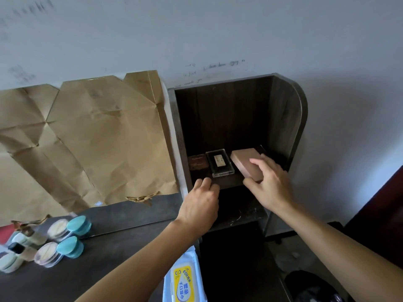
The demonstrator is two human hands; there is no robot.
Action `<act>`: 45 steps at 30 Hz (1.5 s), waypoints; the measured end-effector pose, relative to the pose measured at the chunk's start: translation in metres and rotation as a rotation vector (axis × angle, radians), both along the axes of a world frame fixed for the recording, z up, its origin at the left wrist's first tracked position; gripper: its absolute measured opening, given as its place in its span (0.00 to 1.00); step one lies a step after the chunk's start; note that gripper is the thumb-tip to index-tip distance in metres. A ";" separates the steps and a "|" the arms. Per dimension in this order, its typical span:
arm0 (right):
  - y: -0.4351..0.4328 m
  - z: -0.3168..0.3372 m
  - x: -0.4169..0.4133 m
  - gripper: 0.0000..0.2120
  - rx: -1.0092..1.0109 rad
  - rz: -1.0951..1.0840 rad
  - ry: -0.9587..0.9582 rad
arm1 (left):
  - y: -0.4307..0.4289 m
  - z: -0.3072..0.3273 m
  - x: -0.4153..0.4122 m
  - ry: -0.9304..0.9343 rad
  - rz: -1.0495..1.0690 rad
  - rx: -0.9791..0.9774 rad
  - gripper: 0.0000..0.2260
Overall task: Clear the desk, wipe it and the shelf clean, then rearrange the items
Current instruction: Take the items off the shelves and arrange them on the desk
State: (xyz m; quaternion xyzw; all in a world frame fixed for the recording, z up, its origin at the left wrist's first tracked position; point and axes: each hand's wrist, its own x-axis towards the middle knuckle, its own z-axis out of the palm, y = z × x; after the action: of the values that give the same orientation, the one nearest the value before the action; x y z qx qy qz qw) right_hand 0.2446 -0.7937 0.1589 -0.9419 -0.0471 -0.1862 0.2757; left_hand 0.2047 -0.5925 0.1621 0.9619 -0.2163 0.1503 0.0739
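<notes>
sitting at the left of your dark desk [122, 236] are round powder cases [63, 243] with teal lids, brown paper [87, 138] behind them, a wet wipes pack [183, 277] at the near edge. your left hand [200, 205] curls its fingers at the wooden shelf [283, 118] board's front edge; whether they pinch anything, you cannot tell. on that board sit a brown box [197, 162], a clear case [219, 163] and a pink box [245, 163], which your right hand [270, 184] grips, fingers on top.

light: dim, cool | shadow: shelf [229, 118] interior dark | edges: wide-angle bend | focus: slightly soft
</notes>
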 end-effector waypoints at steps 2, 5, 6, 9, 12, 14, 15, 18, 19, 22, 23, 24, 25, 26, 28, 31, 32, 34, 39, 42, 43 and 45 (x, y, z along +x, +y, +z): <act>0.006 0.001 -0.025 0.31 0.070 -0.019 -0.052 | 0.016 -0.009 -0.016 -0.017 -0.043 -0.054 0.06; 0.026 -0.003 -0.064 0.32 0.121 -0.015 -0.071 | 0.050 -0.022 -0.044 0.007 -0.054 -0.101 0.06; 0.036 -0.007 -0.076 0.33 0.138 -0.009 -0.066 | 0.065 -0.028 -0.053 0.019 -0.034 -0.106 0.07; 0.074 -0.024 -0.113 0.31 0.196 0.012 -0.108 | 0.118 -0.048 -0.084 0.132 0.057 -0.130 0.04; 0.117 -0.050 -0.148 0.28 0.227 0.027 -0.132 | 0.177 -0.069 -0.116 0.193 0.112 -0.148 0.04; 0.145 -0.070 -0.167 0.28 0.197 0.072 -0.070 | 0.216 -0.085 -0.136 0.287 0.183 -0.167 0.04; 0.159 -0.079 -0.175 0.29 0.176 0.097 -0.024 | 0.234 -0.094 -0.144 0.318 0.212 -0.170 0.05; 0.200 -0.101 -0.187 0.29 0.110 0.164 0.099 | 0.281 -0.118 -0.162 0.374 0.288 -0.176 0.07; 0.213 -0.108 -0.188 0.29 0.080 0.189 0.136 | 0.293 -0.123 -0.165 0.389 0.312 -0.182 0.08; 0.250 -0.127 -0.177 0.28 -0.010 0.270 0.243 | 0.322 -0.138 -0.166 0.428 0.372 -0.196 0.08; 0.262 -0.134 -0.170 0.28 -0.022 0.297 0.280 | 0.330 -0.143 -0.166 0.444 0.387 -0.202 0.07; 0.273 -0.142 -0.161 0.29 -0.036 0.325 0.318 | 0.337 -0.148 -0.165 0.460 0.400 -0.211 0.07; 0.285 -0.150 -0.151 0.29 -0.058 0.358 0.348 | 0.344 -0.154 -0.164 0.469 0.413 -0.221 0.07; 0.298 -0.158 -0.140 0.29 -0.090 0.399 0.365 | 0.351 -0.159 -0.163 0.485 0.427 -0.229 0.06; 0.329 -0.173 -0.113 0.31 -0.171 0.506 0.384 | 0.367 -0.167 -0.160 0.509 0.467 -0.234 0.05; 0.379 -0.191 -0.070 0.30 -0.290 0.654 0.428 | 0.392 -0.175 -0.153 0.537 0.540 -0.237 0.04; 0.397 -0.198 -0.056 0.28 -0.311 0.693 0.435 | 0.401 -0.177 -0.151 0.551 0.566 -0.236 0.04; 0.429 -0.212 -0.031 0.26 -0.335 0.769 0.419 | 0.418 -0.180 -0.147 0.561 0.596 -0.246 0.03; 0.482 -0.243 0.009 0.24 -0.442 1.005 0.355 | 0.446 -0.188 -0.149 0.559 0.715 -0.329 0.04; 0.491 -0.259 0.024 0.24 -0.500 1.108 0.316 | 0.455 -0.192 -0.156 0.589 0.732 -0.352 0.03; 0.492 -0.262 0.027 0.25 -0.522 1.122 0.311 | 0.458 -0.193 -0.156 0.594 0.726 -0.352 0.03; 0.494 -0.266 0.030 0.25 -0.553 1.125 0.287 | 0.463 -0.193 -0.150 0.586 0.709 -0.349 0.02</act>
State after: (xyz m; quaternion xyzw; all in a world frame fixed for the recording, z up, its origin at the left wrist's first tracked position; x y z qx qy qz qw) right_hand 0.2751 -0.2995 -0.1074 -0.8251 -0.5428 0.1339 0.0817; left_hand 0.0543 -0.1293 -0.0310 0.9514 0.1826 -0.0768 0.2359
